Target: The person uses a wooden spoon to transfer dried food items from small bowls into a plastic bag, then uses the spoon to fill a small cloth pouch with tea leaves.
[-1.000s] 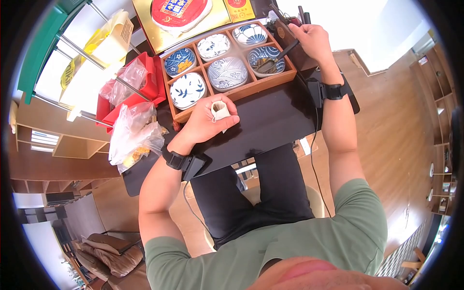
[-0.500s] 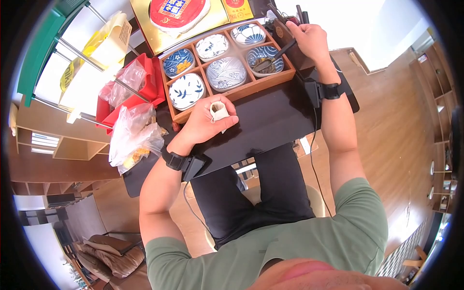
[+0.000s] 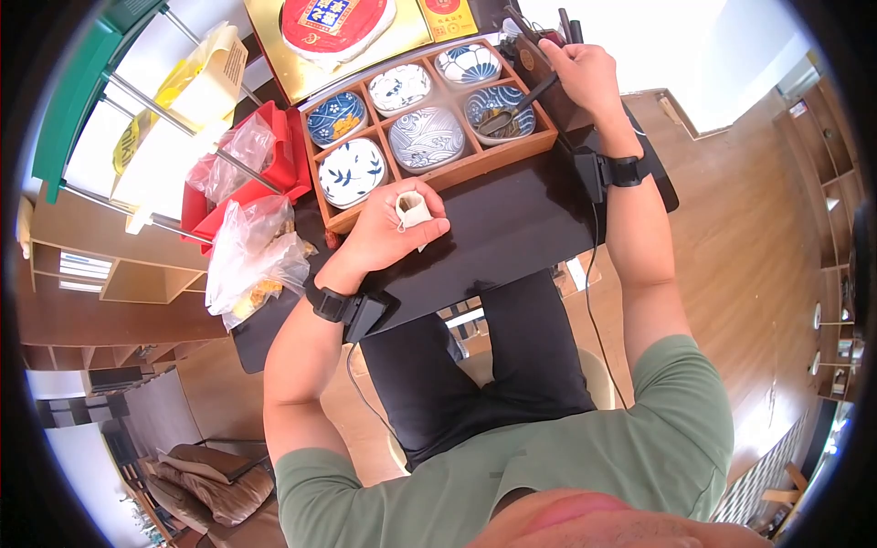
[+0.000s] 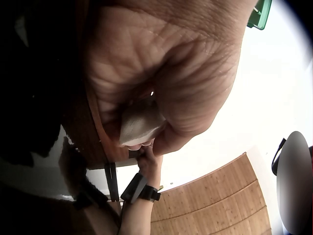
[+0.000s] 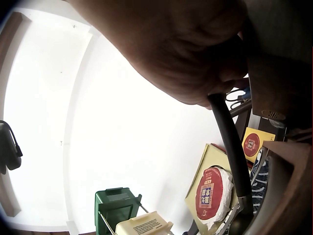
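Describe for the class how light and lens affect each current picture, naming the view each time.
Head view: edges bend inside a dark round border, the upper right is washed out, and the table shows glossy reflections; left wrist view: deep shadow swallows the left side, while brightness surrounds the left hand; right wrist view: the right hand is dark against a blown-out white background.

Looks like a home or shop right here, can't tell which: showing wooden floor (image 3: 722,210), open shelves (image 3: 151,265), brown cushioned chair (image 3: 203,484) and dark glossy table (image 3: 512,205).
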